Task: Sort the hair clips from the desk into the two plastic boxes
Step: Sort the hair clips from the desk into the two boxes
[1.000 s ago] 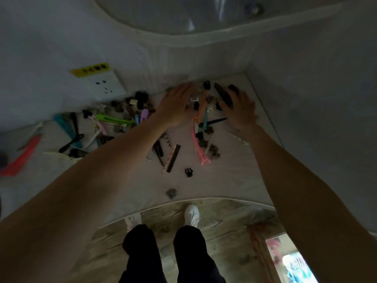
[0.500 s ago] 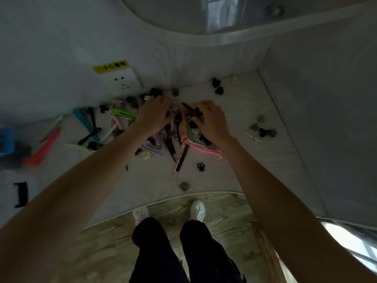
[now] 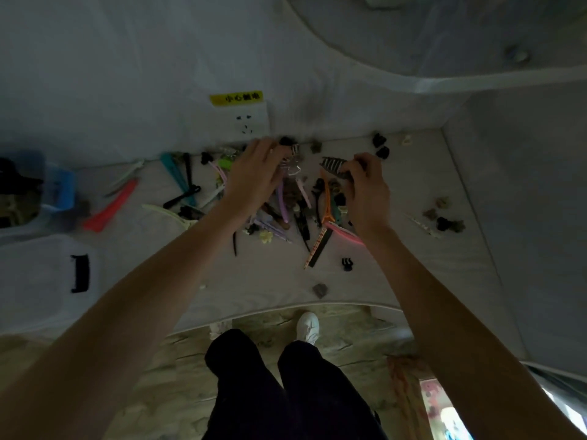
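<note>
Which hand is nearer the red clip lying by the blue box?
Left. The left hand is over the pile, right of the red clip; the right hand is farther right.

Both arms outstretched, left hand (image 3: 254, 176) fingers curled, right hand (image 3: 365, 188) pinching

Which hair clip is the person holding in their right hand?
The black-and-white striped claw clip, pinched in the right hand above the pile. The other clips near it lie loose on the desk.

Clip pile (image 3: 298, 211) sits mid-desk (image 3: 381, 281) before your wall socket (image 3: 249, 123). Two boxes (image 3: 38, 281) far left, loose clips (image 3: 444, 220) right
</note>
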